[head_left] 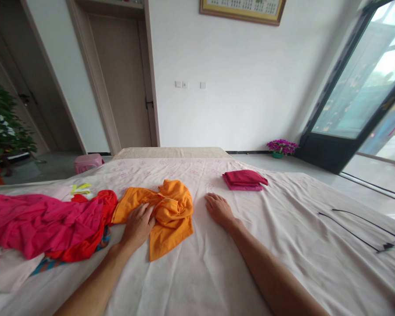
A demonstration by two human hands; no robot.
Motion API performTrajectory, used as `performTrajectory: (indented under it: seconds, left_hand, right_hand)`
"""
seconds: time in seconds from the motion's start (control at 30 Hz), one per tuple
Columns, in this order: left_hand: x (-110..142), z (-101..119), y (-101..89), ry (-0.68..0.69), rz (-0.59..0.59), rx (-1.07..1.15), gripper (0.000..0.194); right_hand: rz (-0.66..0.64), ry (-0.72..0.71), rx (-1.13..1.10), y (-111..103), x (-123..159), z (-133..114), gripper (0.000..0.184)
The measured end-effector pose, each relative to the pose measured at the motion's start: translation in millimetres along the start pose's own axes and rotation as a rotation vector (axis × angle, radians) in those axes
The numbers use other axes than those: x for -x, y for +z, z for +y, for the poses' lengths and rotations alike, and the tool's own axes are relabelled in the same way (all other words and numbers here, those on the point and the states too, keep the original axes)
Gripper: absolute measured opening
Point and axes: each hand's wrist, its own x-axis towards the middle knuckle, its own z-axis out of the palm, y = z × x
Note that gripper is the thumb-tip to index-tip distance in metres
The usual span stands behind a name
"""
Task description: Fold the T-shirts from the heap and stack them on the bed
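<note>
A crumpled orange garment [176, 213] lies on the bed in front of me, twisted into folds at its right part, with one flap pointing toward me. My left hand [140, 224] rests on its left part, palm down, fingers laid over the cloth. To the right of the garment, my right hand [220, 210] lies palm down on the pale bedsheet [197, 281], fingers stretched out and holding nothing. Just beyond that hand is a folded dark red and magenta stack of cloth [244, 180].
At the left is a heap with a pink garment [42, 219], a red garment [80, 248] and a whitish cloth [13, 267]. Black-framed glasses [386, 246] lie at the right. Beyond the bed are a pink stool [88, 162] and purple flowers [282, 147].
</note>
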Motion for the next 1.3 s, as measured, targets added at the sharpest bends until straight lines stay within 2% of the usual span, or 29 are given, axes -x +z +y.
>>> performTrajectory:
  seconds: [0.37,0.67,0.97,1.17,1.3]
  left_hand:
    - [0,-1,-1.4,0.004,0.011,0.055,0.036]
    - [-1,-6,5.6,0.040,0.086,0.271,0.028]
    - [-1,0,-5.0,0.039,0.112,0.299,0.017]
    - [2,8,-13.1,0.014,0.180,0.418,0.018]
    - [5,20,-19.6,0.076,0.112,0.520,0.020]
  right_hand:
    - [0.006,-0.015,-0.015,-1,3,0,0.045]
    - [0.038,-0.052,-0.058,2,5,2,0.043]
    - [0.071,-0.083,-0.100,0,5,2,0.038]
    - [0.101,-0.146,-0.211,-4,10,-1,0.036]
    - [0.105,-0.274,-0.299,-7,15,-8,0.040]
